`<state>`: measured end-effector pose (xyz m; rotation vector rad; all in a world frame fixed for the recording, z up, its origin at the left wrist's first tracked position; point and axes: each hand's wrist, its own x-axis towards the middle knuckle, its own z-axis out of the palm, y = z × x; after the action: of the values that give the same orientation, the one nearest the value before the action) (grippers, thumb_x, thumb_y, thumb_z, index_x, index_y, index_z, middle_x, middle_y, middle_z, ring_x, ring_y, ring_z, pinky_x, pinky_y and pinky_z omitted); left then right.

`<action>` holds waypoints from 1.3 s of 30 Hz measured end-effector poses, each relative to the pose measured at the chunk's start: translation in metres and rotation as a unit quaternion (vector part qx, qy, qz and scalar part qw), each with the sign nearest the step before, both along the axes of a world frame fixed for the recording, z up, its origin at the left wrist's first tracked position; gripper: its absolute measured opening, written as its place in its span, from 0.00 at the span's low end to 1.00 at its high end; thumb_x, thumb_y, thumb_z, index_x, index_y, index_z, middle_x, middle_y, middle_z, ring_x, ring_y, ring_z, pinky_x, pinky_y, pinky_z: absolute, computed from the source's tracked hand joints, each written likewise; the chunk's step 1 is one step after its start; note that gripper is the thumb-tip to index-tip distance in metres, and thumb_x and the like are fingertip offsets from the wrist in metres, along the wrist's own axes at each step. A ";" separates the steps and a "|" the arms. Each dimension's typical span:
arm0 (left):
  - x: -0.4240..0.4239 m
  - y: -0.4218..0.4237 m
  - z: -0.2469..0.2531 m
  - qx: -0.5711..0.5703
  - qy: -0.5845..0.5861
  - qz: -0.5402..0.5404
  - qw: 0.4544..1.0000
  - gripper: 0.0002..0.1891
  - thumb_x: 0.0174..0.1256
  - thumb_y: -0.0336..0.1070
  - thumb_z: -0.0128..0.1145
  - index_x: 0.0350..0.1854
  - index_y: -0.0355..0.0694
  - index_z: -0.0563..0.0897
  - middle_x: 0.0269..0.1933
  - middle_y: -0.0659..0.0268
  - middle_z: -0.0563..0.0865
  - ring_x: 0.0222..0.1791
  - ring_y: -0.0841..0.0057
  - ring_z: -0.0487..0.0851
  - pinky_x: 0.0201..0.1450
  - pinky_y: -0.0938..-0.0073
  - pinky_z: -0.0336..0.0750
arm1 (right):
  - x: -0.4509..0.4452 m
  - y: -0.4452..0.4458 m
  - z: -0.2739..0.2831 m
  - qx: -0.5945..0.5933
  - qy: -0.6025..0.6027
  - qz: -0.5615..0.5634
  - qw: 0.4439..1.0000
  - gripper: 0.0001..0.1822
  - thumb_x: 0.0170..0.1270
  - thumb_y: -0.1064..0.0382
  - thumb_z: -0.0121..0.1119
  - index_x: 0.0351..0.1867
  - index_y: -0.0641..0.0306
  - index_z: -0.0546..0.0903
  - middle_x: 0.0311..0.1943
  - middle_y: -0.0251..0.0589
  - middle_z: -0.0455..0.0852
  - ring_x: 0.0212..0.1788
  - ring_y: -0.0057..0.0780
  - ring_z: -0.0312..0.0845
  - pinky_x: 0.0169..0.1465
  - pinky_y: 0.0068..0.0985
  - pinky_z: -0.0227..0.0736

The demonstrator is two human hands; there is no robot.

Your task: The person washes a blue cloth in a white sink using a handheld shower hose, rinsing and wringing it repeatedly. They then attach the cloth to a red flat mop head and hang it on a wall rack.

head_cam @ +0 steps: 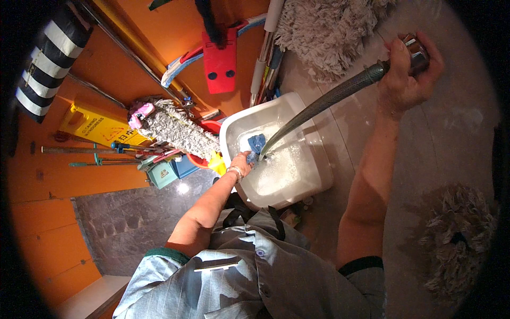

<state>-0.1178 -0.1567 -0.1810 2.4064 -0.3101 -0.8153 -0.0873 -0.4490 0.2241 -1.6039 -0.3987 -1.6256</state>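
A white plastic basin with water in it stands in front of me. My left hand, with a bracelet at the wrist, is inside its near left part and holds a blue cloth by its lower end. At the upper right my right hand is closed around a shiny metal tap fitting. From beside that hand a grey braided hose slopes down into the basin, its lower end close to the cloth. The water near the hose's end is rippled and foamy.
Left of the basin are a grey mop head, a yellow warning sign and a green dustpan. A red plastic tool hangs on the orange wall. Shaggy mop heads lie at the top and lower right.
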 end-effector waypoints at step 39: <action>-0.009 0.011 -0.010 0.053 -0.022 -0.055 0.997 0.22 0.57 0.43 0.60 0.51 0.35 0.80 0.46 0.48 0.84 0.48 0.57 0.82 0.53 0.67 0.76 | 0.001 -0.008 -0.004 -0.003 0.007 -0.006 1.000 0.20 0.55 0.64 0.66 0.47 0.66 0.74 0.39 0.38 0.78 0.34 0.20 0.74 0.40 0.17 0.72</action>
<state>-0.1268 -0.1458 -0.1914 2.5279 -0.4292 -0.8482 -0.0865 -0.4573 0.2203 -1.6243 -0.3885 -1.6218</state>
